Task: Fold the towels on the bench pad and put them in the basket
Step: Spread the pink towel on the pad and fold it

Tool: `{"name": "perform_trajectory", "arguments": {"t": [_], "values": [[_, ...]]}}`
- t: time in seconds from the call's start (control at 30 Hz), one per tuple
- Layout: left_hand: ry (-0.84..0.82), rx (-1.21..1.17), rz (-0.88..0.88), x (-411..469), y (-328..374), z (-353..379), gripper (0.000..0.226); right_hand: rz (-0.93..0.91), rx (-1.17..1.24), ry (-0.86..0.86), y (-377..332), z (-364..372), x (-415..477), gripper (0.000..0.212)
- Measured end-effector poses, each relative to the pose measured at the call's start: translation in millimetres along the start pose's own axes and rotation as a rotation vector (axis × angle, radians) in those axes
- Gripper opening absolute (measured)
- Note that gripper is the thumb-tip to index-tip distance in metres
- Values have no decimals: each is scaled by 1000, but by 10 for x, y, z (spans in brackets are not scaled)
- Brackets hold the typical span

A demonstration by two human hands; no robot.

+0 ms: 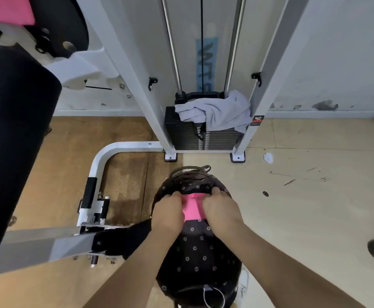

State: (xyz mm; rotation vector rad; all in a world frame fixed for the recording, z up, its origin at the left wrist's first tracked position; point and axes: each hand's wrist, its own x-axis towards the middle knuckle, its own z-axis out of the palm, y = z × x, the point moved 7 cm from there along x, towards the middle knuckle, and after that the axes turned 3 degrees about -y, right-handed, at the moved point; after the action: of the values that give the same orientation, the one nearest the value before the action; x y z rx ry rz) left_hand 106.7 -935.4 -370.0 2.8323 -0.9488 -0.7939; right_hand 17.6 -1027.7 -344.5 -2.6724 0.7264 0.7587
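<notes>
A folded pink towel (192,207) lies down inside the dark basket (190,174) on the floor, low in the middle of the view. My left hand (167,211) grips the towel's left side and my right hand (220,211) grips its right side, both reaching into the basket. Dark flowered cloth (196,250) covers the basket's near part, so its near rim is hidden. Another pink towel (6,10) rests on the black bench pad (12,121) at the top left. A crumpled grey towel (217,112) lies draped over the weight stack.
The white gym machine frame (126,63) rises ahead with its black weight stack (200,138) at the base. A white curved floor bar (106,156) and a grey arm (37,243) lie left of the basket. Pale tiled floor (304,196) spreads to the right.
</notes>
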Motion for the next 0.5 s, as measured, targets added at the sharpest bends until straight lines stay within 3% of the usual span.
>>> {"name": "perform_trajectory", "arguments": {"t": [0.1, 0.27, 0.4, 0.5], "values": [[-29, 59, -16, 128, 1, 60, 26, -21, 17, -1, 0, 82, 71, 43], [-36, 47, -51, 192, -39, 133, 21, -158, 185, 295, -91, 93, -134, 50], [-19, -7, -66, 195, -22, 98, 24, -4, 583, 161, -42, 292, -51, 43], [124, -72, 17, 56, 13, -9, 37, 99, 632, 21, 11, 417, 120, 58]]}}
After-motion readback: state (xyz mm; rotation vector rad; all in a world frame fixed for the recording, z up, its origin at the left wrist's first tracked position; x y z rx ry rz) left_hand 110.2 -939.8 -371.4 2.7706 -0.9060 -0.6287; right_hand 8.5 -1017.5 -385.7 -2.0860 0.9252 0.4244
